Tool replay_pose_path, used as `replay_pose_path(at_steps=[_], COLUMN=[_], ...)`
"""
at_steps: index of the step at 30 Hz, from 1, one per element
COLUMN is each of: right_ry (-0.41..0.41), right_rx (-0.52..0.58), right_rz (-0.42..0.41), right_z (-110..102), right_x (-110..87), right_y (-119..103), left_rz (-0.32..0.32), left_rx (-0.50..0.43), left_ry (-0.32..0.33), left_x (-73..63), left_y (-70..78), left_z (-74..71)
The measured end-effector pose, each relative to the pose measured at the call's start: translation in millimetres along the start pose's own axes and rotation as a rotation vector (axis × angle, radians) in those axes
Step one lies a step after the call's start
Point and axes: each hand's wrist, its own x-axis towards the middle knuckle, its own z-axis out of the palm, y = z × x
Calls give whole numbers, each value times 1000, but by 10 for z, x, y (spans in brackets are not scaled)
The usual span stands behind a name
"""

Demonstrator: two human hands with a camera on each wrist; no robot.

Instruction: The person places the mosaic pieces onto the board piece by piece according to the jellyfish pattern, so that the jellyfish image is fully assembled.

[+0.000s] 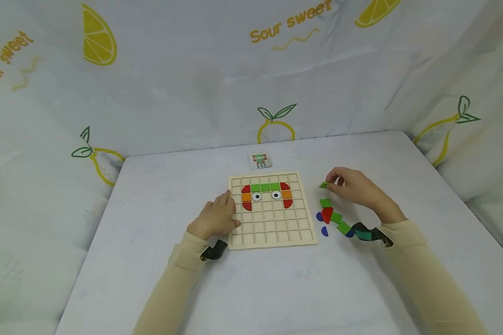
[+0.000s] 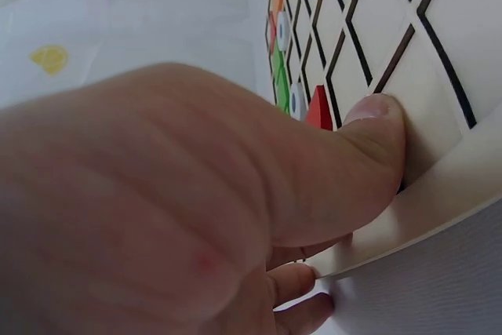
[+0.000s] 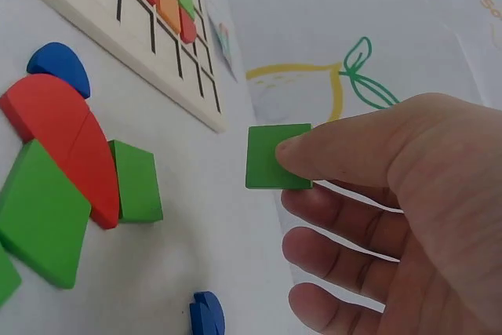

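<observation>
Head view: right hand (image 1: 354, 186) pinches green square (image 1: 322, 185); board (image 1: 274, 226) lies at its eight o'clock, left hand (image 1: 215, 215) spread across the edge.

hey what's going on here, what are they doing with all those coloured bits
A person is arranging coloured pieces on a gridded board. Their right hand pinches a green square above the table, to the right of the board, while the left hand rests on the board's left edge. Green, orange and red pieces and two eye pieces already sit in the grid. Loose pieces lie to its right, and a small picture card lies beyond it.
</observation>
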Motion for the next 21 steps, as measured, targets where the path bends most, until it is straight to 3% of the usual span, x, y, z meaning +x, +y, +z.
replay_pose_path(at_steps=[21], right_ry=[19], right_rx=[113], right_rz=[-89], right_z=[121], right_x=[251], right_y=[-337], left_rz=[-55], left_rx=[13], left_ry=[72], left_x=[102], left_y=[12], left_z=[83])
